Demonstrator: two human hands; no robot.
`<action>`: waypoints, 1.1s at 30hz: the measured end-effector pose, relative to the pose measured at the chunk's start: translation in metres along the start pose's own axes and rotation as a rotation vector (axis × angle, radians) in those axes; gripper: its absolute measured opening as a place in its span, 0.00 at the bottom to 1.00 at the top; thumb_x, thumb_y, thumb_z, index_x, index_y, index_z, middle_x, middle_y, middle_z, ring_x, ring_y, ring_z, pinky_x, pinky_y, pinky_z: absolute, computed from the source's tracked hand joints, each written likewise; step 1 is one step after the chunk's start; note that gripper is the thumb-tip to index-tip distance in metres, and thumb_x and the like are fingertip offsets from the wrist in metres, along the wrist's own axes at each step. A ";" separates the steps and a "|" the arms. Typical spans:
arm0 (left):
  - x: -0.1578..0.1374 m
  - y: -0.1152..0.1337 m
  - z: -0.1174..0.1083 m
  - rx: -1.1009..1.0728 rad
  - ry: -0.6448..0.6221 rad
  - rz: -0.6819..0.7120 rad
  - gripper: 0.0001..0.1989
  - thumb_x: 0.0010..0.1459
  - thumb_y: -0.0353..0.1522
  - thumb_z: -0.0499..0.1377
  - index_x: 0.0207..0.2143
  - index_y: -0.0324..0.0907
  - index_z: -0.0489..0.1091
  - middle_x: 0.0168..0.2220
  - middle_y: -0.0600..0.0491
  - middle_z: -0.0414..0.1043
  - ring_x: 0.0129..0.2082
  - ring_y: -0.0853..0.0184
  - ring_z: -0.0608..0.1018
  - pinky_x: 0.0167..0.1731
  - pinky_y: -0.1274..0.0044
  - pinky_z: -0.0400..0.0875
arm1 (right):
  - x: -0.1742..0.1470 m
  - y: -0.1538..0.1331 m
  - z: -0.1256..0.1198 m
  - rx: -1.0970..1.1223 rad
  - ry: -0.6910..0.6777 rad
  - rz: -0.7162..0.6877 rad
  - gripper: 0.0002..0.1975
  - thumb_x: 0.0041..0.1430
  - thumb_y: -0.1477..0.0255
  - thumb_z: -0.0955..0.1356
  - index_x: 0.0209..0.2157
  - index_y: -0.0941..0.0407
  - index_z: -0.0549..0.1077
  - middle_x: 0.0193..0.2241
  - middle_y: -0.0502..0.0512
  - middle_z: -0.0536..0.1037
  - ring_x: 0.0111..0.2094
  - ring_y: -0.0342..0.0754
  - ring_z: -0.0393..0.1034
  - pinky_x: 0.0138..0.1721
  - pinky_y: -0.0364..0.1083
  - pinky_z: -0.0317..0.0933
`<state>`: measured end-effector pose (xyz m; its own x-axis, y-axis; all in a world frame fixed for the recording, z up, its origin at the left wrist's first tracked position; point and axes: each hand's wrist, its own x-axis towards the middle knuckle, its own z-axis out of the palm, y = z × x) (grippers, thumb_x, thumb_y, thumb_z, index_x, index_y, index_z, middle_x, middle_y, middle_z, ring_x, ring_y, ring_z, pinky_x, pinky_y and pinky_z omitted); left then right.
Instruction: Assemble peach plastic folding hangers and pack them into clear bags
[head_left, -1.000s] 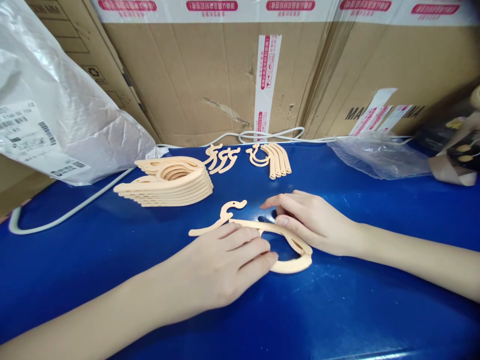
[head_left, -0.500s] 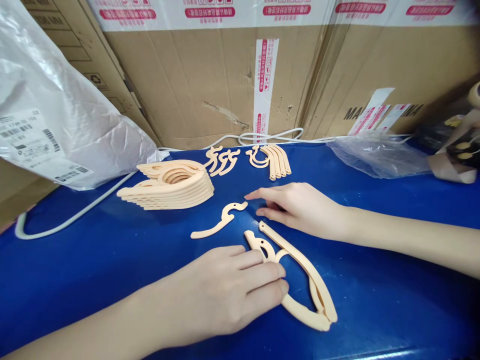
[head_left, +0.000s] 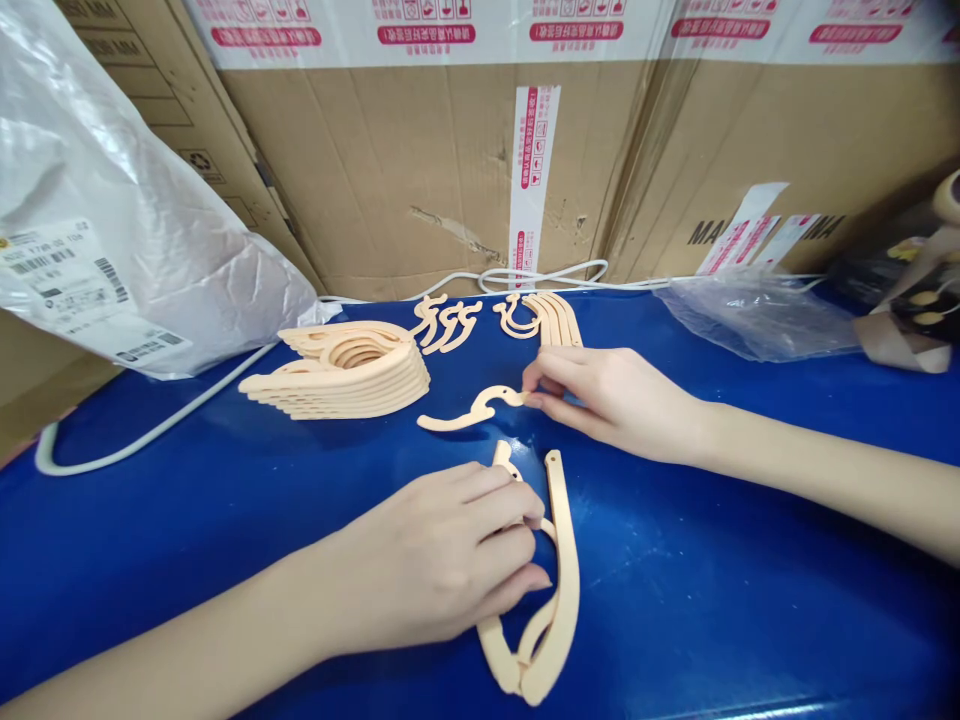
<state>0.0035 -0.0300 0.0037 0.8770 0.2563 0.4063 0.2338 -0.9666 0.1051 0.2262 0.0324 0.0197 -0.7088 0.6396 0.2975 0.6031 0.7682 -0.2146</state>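
My right hand [head_left: 611, 400] pinches the tip of a cream plastic hanger hook [head_left: 480, 408] between thumb and fingers, just above the blue surface. My left hand [head_left: 457, 555] is closed over one side of a cream folding hanger frame [head_left: 564, 570], its curled fingers hiding part of that side. The frame lies folded in a V, its joined end towards me and its two free tips pointing away. Beyond my hands lie a stack of folded hanger frames [head_left: 352, 385], several loose hooks [head_left: 450, 325] and a row of curved hanger arms [head_left: 555, 318].
Large cardboard boxes [head_left: 420, 150] stand along the back of the blue table [head_left: 712, 560]. A white plastic parcel bag [head_left: 150, 210] leans at the left. A white cable [head_left: 135, 462] runs along the table's back and left. Clear plastic film [head_left: 757, 315] lies at the back right.
My right hand has taken hold of the single hook's tip and shifted it right and away. My left hand has turned the folded frame, whose joined end has swung left.
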 end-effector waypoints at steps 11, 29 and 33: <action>-0.003 0.002 -0.006 0.038 -0.067 -0.491 0.06 0.61 0.33 0.58 0.40 0.42 0.66 0.39 0.53 0.70 0.34 0.65 0.75 0.31 0.72 0.71 | -0.039 0.021 -0.016 0.276 0.346 0.270 0.06 0.67 0.67 0.60 0.36 0.52 0.63 0.30 0.51 0.68 0.30 0.46 0.62 0.32 0.47 0.58; -0.008 -0.034 -0.003 -0.033 -0.064 -0.408 0.19 0.65 0.21 0.46 0.54 0.43 0.66 0.54 0.51 0.70 0.51 0.68 0.74 0.47 0.74 0.73 | -0.044 0.011 0.009 0.449 0.341 0.213 0.04 0.66 0.70 0.62 0.42 0.53 0.66 0.39 0.54 0.75 0.42 0.49 0.72 0.43 0.50 0.65; -0.005 -0.036 -0.005 0.254 -0.081 -0.342 0.13 0.67 0.25 0.48 0.44 0.39 0.71 0.45 0.49 0.75 0.40 0.64 0.78 0.34 0.76 0.73 | -0.045 0.005 0.008 0.133 0.145 -0.012 0.07 0.66 0.70 0.63 0.40 0.55 0.72 0.41 0.57 0.74 0.43 0.50 0.68 0.45 0.51 0.60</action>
<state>-0.0115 0.0030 0.0024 0.7588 0.5712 0.3131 0.6040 -0.7969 -0.0099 0.2580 0.0082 -0.0023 -0.6498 0.6270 0.4297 0.5344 0.7788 -0.3285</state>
